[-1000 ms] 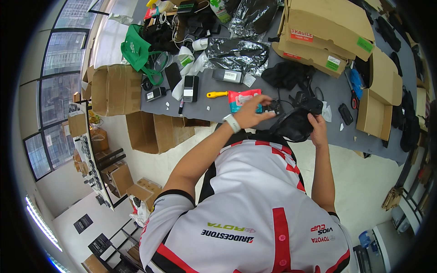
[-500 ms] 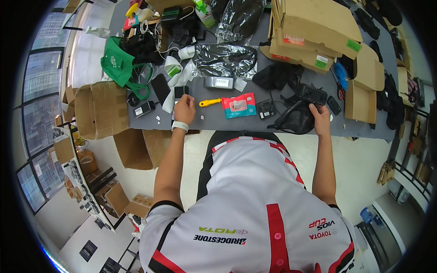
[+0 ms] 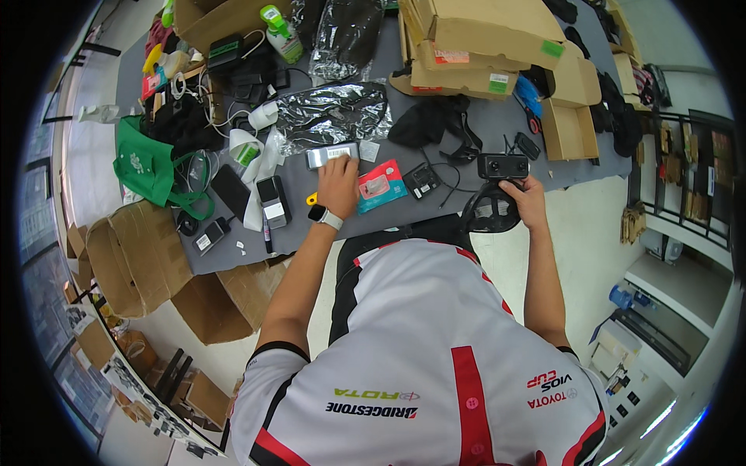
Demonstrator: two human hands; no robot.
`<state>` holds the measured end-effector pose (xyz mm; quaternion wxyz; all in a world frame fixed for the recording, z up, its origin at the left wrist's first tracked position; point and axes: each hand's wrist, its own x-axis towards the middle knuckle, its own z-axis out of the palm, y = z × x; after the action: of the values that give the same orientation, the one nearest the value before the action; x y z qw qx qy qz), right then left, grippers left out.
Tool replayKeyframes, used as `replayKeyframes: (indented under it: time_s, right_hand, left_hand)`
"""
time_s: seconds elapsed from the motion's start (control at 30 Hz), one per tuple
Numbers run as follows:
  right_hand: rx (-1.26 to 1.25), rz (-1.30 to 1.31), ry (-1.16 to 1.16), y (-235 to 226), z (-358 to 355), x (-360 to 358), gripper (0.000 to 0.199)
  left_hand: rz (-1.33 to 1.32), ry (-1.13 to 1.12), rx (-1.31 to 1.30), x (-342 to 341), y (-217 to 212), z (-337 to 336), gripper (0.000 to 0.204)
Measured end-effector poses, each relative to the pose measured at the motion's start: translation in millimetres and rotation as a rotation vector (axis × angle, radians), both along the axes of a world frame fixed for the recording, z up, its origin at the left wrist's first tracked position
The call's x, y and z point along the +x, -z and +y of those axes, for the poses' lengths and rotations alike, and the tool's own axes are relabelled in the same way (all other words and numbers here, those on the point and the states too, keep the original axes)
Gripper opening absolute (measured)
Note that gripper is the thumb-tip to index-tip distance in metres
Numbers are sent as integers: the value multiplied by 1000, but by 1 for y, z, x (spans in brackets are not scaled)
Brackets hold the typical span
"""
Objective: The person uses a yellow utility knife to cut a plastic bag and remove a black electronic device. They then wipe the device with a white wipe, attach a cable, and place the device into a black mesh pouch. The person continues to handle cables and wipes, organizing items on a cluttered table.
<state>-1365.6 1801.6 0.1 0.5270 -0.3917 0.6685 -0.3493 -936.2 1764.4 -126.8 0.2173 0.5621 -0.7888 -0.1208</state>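
Grey cloth covers the table (image 3: 482, 124), and most of it is crowded with loose gear. The left hand (image 3: 339, 185) is laid flat on the table with its fingers (image 3: 346, 165) spread and gripping nothing; the fingertips touch the lower edge of a silver, bar-shaped device (image 3: 332, 154). That device lies flat, with its long axis running left to right and slightly raised at its right end. A yellow tool handle (image 3: 311, 199) is partly hidden under the wrist, where a pale watch (image 3: 326, 217) is worn. Just right of the hand a red and teal packet (image 3: 380, 186) lies flat, its long axis tilted up toward the right, and a small black box (image 3: 423, 180) is set beside it.

The right hand (image 3: 528, 200) is held at the near table edge, well apart from the left. Its fingers are closed on a black camera-like device (image 3: 503, 166), which is held with its long axis level, left to right, and its front turned toward the wearer. A black mesh-covered piece (image 3: 488, 211) hangs just below it, touching the palm side of the hand.

Crumpled silver foil bags (image 3: 334, 113) lie beyond the silver device, stacked cardboard boxes (image 3: 482, 43) stand at the far side, and a green bag (image 3: 148, 167) hangs over the left edge.
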Motion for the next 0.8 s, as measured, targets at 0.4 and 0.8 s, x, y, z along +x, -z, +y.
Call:
replayKeyframes:
  time_s: [0.4, 0.8]
  right_hand:
    - [-133, -121, 94, 13, 19, -76, 36]
    - [35, -253, -119, 42, 47, -153, 36]
  left_hand:
    - [-162, -27, 163, 18, -19, -25, 67]
    - [344, 548, 194, -305, -105, -127, 17]
